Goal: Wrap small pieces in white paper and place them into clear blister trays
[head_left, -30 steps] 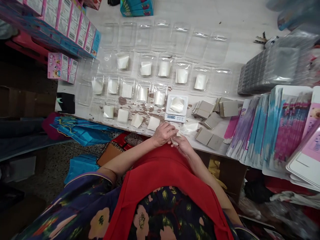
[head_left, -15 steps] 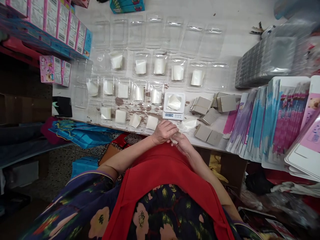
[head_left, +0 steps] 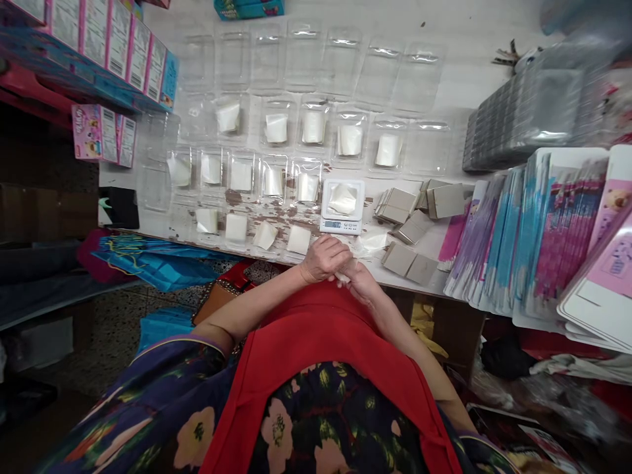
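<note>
My left hand (head_left: 323,258) is closed over the fingers of my right hand (head_left: 361,282) at the table's front edge. A small pale piece (head_left: 342,278) shows between them, mostly hidden by fingers; its kind is unclear. Just beyond my hands is a white digital scale (head_left: 342,226) with a cream-coloured, film-wrapped piece (head_left: 342,199) on its pan. A sheet of clear film (head_left: 374,243) lies right of my hands. Left of them, several cream squares (head_left: 299,239) rest in a row. Behind these, clear plastic trays (head_left: 309,161) hold similar wrapped pieces.
More clear trays (head_left: 344,56) line the back. Grey card stacks (head_left: 395,205) lie right of the scale, near upright printed cards (head_left: 513,230) and stacked plastic trays (head_left: 518,112). Pink boxes (head_left: 118,39) stand at left. Blue bags (head_left: 162,263) hang by the front left edge.
The view has shifted slightly, so the table's contents appear a little higher and further left. My hands stay clasped together around the pale piece, with only slight finger movement.
</note>
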`<state>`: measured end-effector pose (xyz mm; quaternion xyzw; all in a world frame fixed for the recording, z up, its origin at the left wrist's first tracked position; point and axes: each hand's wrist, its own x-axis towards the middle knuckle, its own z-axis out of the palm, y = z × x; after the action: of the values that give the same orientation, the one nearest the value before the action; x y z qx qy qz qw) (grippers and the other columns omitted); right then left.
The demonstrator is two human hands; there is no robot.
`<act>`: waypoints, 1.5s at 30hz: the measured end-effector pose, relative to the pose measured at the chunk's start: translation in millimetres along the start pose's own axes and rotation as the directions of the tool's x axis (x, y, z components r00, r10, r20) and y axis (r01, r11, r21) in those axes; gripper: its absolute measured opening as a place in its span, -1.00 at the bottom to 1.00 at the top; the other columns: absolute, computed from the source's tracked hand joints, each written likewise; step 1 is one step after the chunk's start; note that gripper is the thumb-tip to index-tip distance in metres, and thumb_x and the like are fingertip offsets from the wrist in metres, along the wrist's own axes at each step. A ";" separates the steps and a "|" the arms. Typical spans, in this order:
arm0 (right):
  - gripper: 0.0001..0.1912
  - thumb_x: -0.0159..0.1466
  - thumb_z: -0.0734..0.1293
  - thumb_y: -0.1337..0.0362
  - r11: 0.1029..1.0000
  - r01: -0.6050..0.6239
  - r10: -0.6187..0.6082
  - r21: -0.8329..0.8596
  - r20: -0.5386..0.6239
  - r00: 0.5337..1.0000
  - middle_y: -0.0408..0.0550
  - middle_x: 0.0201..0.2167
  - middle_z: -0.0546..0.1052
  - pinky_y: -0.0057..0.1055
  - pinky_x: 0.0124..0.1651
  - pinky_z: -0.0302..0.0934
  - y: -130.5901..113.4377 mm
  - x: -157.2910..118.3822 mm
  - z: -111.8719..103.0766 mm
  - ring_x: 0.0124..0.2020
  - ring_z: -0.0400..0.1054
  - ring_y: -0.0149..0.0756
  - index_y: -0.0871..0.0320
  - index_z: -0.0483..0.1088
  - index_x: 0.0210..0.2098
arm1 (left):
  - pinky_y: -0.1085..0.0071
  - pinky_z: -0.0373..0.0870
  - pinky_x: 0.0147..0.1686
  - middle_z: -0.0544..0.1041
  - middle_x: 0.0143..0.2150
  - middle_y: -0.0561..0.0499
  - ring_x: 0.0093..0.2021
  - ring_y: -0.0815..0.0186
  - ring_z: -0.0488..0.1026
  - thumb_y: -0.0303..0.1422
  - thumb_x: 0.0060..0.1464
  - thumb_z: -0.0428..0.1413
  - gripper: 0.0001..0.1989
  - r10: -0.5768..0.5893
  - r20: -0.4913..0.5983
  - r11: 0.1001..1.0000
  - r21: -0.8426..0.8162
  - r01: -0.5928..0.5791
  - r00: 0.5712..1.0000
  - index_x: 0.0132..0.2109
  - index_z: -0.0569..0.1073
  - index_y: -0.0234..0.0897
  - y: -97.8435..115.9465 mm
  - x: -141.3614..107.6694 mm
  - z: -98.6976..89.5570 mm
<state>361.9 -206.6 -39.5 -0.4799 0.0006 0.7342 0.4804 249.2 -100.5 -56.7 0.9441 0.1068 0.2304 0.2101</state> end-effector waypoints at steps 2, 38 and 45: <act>-0.73 -0.02 0.51 0.13 1.000 0.001 -0.001 -0.004 0.000 1.000 -0.10 -0.62 0.52 -0.53 -0.60 0.17 0.4 -0.4 -0.3 -0.56 0.38 -0.36 0.20 0.50 -0.47 | 0.28 0.18 -0.22 0.56 -0.23 -0.12 -0.27 0.27 0.37 -0.16 0.29 -0.17 -0.60 0.001 0.010 1.000 -0.014 -0.001 1.000 -0.18 0.49 -0.27 -0.1 0.0 0.8; -0.55 0.20 0.15 0.40 0.307 0.432 -0.746 -0.848 0.067 0.662 0.09 -0.04 0.50 -0.19 0.02 0.27 -2.2 0.2 -18.7 -0.03 0.39 -0.17 0.18 0.28 0.08 | 0.54 0.34 -0.45 0.47 -0.49 0.04 -0.46 0.46 0.41 -0.22 -0.15 0.25 -0.72 -0.536 0.746 -0.320 -0.612 0.723 0.395 -0.40 0.48 -0.39 33.1 45.6 -35.4; -0.49 0.13 0.17 0.42 0.393 0.450 -0.699 -0.802 0.057 0.713 0.05 -0.02 0.49 -0.22 0.04 0.23 -6.1 -0.7 -17.0 -0.01 0.37 -0.17 0.13 0.28 0.09 | 0.52 0.35 -0.45 0.50 -0.50 -0.01 -0.47 0.40 0.47 -0.27 -0.23 0.33 -0.71 -0.469 0.788 -0.433 -0.599 0.673 0.400 -0.44 0.48 -0.42 27.5 46.0 -31.7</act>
<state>378.2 -211.7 -45.4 -0.7065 -0.4095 0.3653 0.4469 277.0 -100.3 -0.9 0.3210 0.4020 0.0027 0.8575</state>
